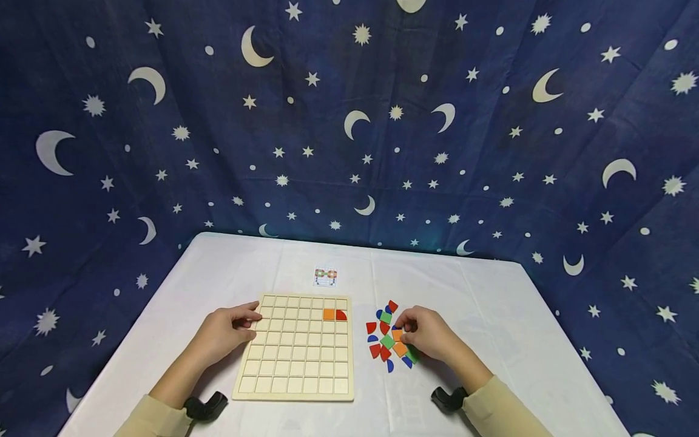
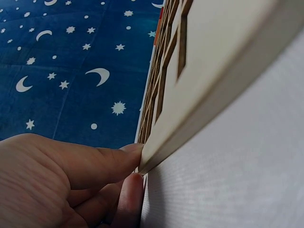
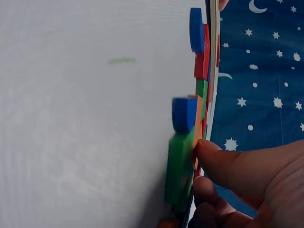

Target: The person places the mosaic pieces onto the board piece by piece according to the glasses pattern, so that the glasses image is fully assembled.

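There are one board [image 1: 292,397], one card [image 1: 325,277], two inset pieces [image 1: 329,314] and twelve-plus loose pieces [image 1: 387,342].

You have a grid board [image 1: 295,368] in smooth, matt, pale wood, and small pieces [image 1: 387,341] with smooth, matt faces. Your counter [image 1: 480,291] shows finely woven cloth; the backdrop [image 1: 327,127] is creased fabric, the card [image 1: 325,281] papery, your wrist mounts [image 1: 210,408] plastic-looking.
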{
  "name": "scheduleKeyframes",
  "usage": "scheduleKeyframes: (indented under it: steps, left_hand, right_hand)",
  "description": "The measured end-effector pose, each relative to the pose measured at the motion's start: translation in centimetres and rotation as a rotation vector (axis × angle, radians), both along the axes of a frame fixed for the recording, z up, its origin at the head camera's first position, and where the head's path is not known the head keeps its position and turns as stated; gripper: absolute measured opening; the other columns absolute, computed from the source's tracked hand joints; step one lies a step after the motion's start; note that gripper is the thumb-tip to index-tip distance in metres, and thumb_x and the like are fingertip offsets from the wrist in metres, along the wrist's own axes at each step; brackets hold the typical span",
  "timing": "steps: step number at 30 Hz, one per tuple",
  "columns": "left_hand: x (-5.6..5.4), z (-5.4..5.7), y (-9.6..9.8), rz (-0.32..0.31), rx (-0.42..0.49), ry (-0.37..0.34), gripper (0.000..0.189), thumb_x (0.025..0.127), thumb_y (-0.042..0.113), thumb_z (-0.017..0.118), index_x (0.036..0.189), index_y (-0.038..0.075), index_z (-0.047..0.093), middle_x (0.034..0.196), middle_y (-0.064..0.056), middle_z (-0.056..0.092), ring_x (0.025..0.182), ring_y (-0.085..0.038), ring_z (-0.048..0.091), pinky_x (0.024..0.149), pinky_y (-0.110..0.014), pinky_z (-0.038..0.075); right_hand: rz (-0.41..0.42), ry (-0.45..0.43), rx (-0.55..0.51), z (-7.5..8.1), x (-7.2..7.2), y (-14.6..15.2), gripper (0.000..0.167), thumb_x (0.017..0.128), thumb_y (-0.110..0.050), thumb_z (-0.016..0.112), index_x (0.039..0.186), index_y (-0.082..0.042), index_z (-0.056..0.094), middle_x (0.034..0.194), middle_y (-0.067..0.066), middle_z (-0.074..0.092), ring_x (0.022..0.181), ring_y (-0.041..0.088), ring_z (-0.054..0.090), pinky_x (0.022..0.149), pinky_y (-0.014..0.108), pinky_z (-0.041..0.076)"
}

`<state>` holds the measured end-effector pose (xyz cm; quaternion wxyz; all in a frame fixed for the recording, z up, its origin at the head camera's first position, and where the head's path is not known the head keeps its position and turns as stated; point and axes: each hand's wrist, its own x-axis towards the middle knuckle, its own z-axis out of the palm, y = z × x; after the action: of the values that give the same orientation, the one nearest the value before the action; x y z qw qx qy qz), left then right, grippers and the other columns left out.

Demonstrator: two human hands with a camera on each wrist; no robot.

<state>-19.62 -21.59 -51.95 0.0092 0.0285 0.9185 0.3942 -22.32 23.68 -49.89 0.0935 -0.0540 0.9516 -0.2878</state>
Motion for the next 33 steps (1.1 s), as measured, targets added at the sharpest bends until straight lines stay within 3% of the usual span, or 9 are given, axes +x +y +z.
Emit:
scheduleKeyframes:
  steps: [16,24,33]
  left_hand:
    - [0.0,0.0,-0.1,0.003,-0.005,0.003,0.032,0.085,0.007,0.083,0.117,0.013,0.083,0.153,-0.007,0.066,0.096,-0.013,0.065,0.082,-0.026,0.05]
    - [-0.1,-0.1,0.0,0.006,-0.009,-0.001,0.032,0.085,0.007,0.083,0.117,0.013,0.083,0.153,-0.008,0.066,0.097,-0.013,0.065,0.082,-0.026,0.05]
    - [-0.1,-0.1,-0.1,0.005,-0.008,-0.002,0.033,0.086,0.007,0.083,0.117,0.014,0.083,0.154,-0.007,0.066,0.098,-0.013,0.065,0.083,-0.027,0.051]
  right_hand:
    - [0.064,0.05,0.08,-0.1,0.6,-0.4,0.022,0.086,-0.009,0.088,0.089,-0.024,0.073,0.088,-0.005,0.058,0.085,0.014,0.054,0.081,0.031,0.05]
    - [0.02,0.047,-0.052,-0.4,0.6,-0.1,0.025,0.091,-0.001,0.082,0.088,-0.024,0.073,0.082,-0.005,0.062,0.084,0.016,0.057,0.078,0.029,0.051]
    - [-0.029,0.043,-0.125,0.2,0.5,-1.8,0.022,0.093,0.001,0.079,0.096,-0.021,0.079,0.09,-0.002,0.07,0.086,0.019,0.059,0.078,0.029,0.059]
